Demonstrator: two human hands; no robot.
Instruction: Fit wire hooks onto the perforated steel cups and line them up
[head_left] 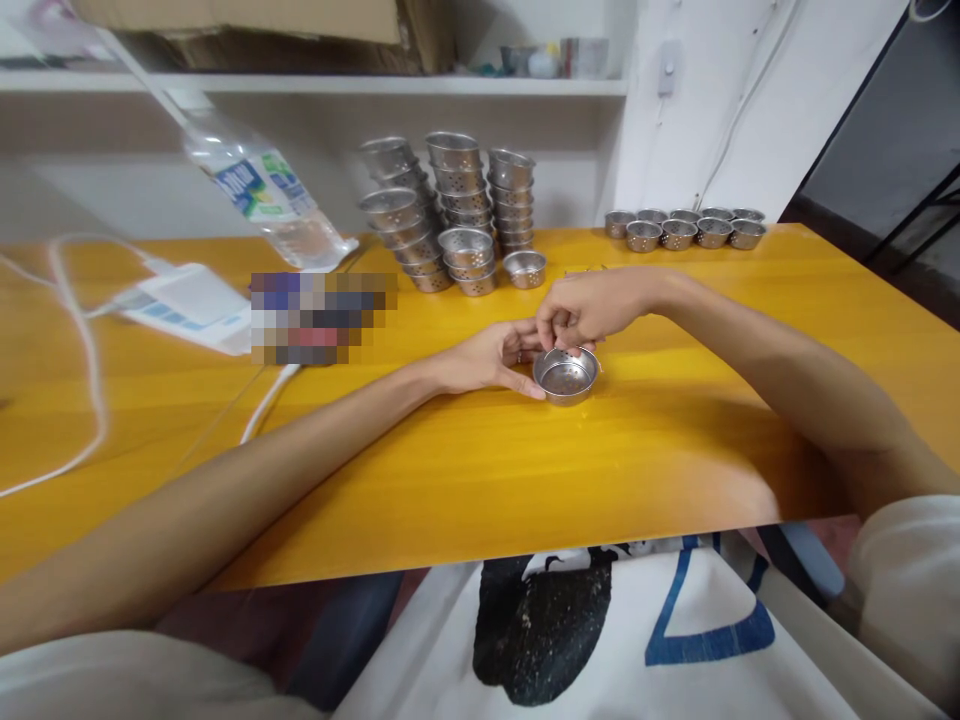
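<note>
A small round metal cup (566, 382) with holes in its bottom sits upright on the yellow table. My left hand (491, 358) grips the cup's left side, thumb at the near rim and fingers behind. Above the far rim, my right hand (589, 308) is closed in a pinch, fingertips at the cup's edge; what they hold, if anything, is hidden. A thin wire-like bit (600, 368) sticks out at the cup's right rim. Just behind my right hand, tiny thin pieces show partly on the table.
Tall stacks of perforated metal cups (457, 190) stand at the back, with a single cup (525, 269) beside them. Two rows of cups (679, 234) sit at the back right. On the left are a tilted plastic bottle (262, 190), a white device (195, 305) and a white cable (94, 370).
</note>
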